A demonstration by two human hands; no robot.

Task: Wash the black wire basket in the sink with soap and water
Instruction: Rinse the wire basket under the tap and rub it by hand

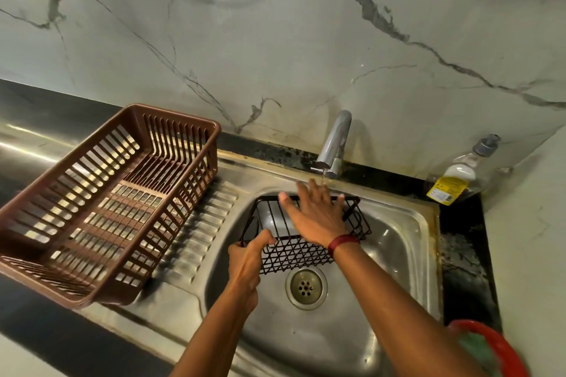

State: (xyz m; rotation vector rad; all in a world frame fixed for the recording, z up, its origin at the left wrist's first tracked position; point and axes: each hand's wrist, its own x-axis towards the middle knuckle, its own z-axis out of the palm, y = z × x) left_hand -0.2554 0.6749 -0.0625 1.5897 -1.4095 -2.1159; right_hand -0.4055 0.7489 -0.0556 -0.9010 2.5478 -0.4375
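A: Start nearest. What sits close to the camera?

B: At five o'clock, a red rim (496,346) with something green inside it, cut off by the frame edge. At six o'clock both forearms reach up into the steel sink (407,269). The drain (306,287) lies bare between them, just below the black wire basket (294,251).

A: And the basket itself?

B: It is in the sink bowl, tilted up, its mesh side toward the camera and its far rim close under the tap (333,141). A thin stream of water falls from the spout at twelve o'clock, just past the fingertips.

A: The left hand?

B: The left hand (248,260) grips the basket's near-left corner, fingers curled round the wire, thumb on top.

A: The right?

B: The right hand (315,211) lies flat across the top of the basket, fingers (303,190) straight and spread apart, tips reaching the far rim. A red band (343,243) circles that wrist. The hand hides part of the basket's inside.

A: What else is around?

B: At nine o'clock a brown plastic basket (107,202) stands on the ribbed drainboard (202,229). At two o'clock a clear soap bottle (459,174) with a yellow label leans on the black table (462,223), well apart from both hands. Beyond, a veined marble wall (275,40).
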